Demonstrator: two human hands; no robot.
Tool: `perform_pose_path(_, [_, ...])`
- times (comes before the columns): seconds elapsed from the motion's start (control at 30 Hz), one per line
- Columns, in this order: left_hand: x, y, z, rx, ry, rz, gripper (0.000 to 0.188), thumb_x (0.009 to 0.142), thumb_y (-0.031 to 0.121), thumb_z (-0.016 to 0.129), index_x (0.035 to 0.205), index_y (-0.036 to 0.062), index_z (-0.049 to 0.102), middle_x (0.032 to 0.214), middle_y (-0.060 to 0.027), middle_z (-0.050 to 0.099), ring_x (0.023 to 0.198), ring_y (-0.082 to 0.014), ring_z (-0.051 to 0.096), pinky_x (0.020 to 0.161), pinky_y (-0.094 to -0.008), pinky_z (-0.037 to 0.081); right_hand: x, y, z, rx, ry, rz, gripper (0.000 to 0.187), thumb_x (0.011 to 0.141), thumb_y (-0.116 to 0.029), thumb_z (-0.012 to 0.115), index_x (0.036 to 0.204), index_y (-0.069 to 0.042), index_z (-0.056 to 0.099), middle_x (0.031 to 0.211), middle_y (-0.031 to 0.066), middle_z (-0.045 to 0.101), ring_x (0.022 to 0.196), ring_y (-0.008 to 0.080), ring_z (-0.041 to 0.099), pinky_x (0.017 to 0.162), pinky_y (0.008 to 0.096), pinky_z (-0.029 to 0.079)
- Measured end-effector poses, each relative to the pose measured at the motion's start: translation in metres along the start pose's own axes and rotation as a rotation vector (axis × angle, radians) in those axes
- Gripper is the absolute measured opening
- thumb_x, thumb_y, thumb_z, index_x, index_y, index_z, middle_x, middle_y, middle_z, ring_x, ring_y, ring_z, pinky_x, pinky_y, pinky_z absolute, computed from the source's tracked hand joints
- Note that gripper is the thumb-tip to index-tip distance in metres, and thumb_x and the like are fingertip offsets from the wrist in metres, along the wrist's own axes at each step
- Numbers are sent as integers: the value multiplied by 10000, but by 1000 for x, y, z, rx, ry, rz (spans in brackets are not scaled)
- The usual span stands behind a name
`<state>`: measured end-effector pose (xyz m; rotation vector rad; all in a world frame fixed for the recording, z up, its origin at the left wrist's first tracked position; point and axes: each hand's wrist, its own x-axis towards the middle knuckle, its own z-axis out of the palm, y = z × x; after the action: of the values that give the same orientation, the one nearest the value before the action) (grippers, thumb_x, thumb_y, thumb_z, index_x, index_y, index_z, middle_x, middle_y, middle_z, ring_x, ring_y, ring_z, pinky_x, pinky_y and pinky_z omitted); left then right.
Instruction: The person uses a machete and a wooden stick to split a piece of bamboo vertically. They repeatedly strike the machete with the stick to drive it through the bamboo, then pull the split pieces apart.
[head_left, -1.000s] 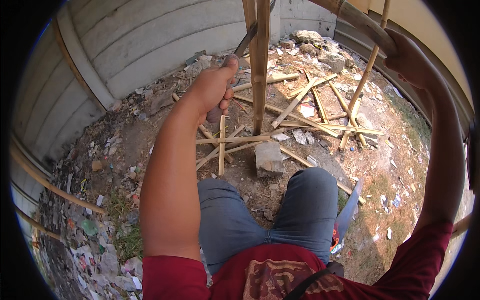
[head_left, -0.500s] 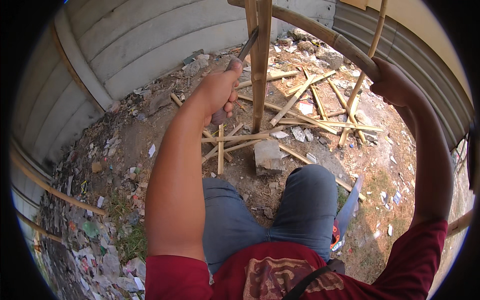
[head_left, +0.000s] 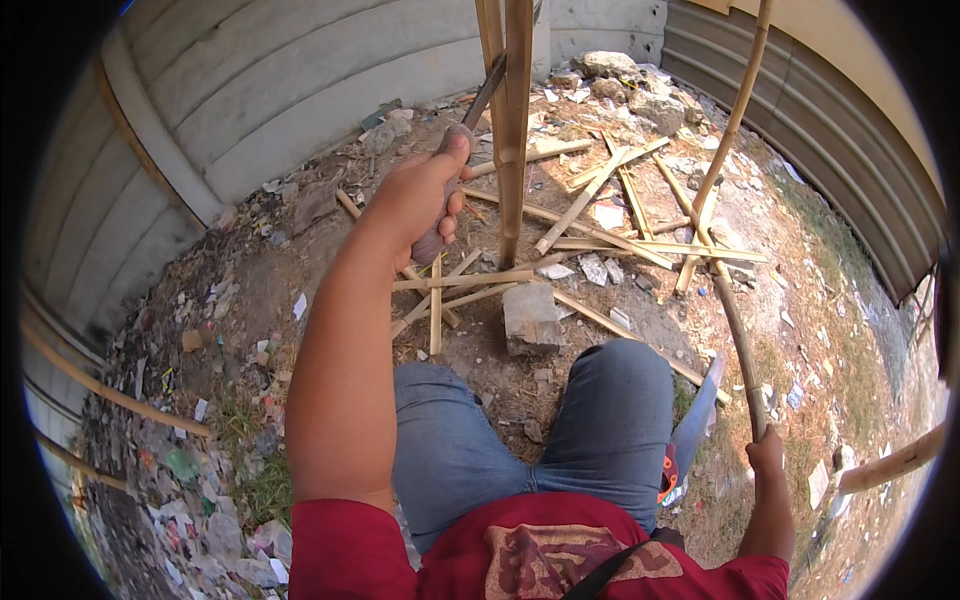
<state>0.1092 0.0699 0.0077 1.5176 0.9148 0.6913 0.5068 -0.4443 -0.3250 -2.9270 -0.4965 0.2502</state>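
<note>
The left hand (head_left: 415,200) had its fingers clamped around the handle of a knife (head_left: 484,98), whose blade slanted up into the bamboo (head_left: 512,130). That bamboo stood upright in front of the knees (head_left: 622,400), its foot behind a block (head_left: 532,318). The right hand (head_left: 767,452), low at the right, had its fingers closed on the near end of a stick (head_left: 738,335), well apart from the knife. Strips (head_left: 595,205) lay crossed on the ground beyond.

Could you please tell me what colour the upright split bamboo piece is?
The upright split bamboo piece is yellowish brown, clearest in the head view.
</note>
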Motion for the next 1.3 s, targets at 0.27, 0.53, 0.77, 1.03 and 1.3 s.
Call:
perform_pose_path(0.27, [-2,-17,7,92,90,56,498,1011,523,552,1071,30,587,664,0,504,498,-92,460,493,-240,379,-78,76,107,-36,-240,247,575,704,-139,816,1220,-21,591,1126,253,683,1099,429,651,924,486,522])
perform_pose_path(0.53, [-21,-27,21,-5,71,33,472,1014,525,544,1011,55,588,670,4,536,501,-88,486,491,-240,384,-84,84,153,-30,-241,314,630,748,-227,817,1266,-50,504,1147,234,674,1105,429,645,934,504,511])
perform_pose_path(0.77, [-30,-46,26,-140,74,29,444,1008,501,569,1030,58,584,683,-7,540,508,-93,486,500,-248,396,-104,80,187,91,-314,390,815,759,-230,851,1393,-51,373,1267,259,627,1179,419,623,990,490,508])
perform_pose_path(1.03, [-36,-53,26,-277,47,36,409,1016,454,568,1058,48,577,707,-20,558,532,-114,516,527,-265,426,-119,84,205,114,-394,441,877,781,-274,832,1457,-37,327,1299,249,607,1241,401,587,1055,460,466])
perform_pose_path(1.3, [-17,-60,76,-563,-154,103,340,1031,369,543,1133,45,541,874,-66,609,722,-186,621,677,-345,513,-12,-150,-12,921,49,-297,315,937,-159,668,1187,8,576,1062,170,663,978,235,660,820,354,518])
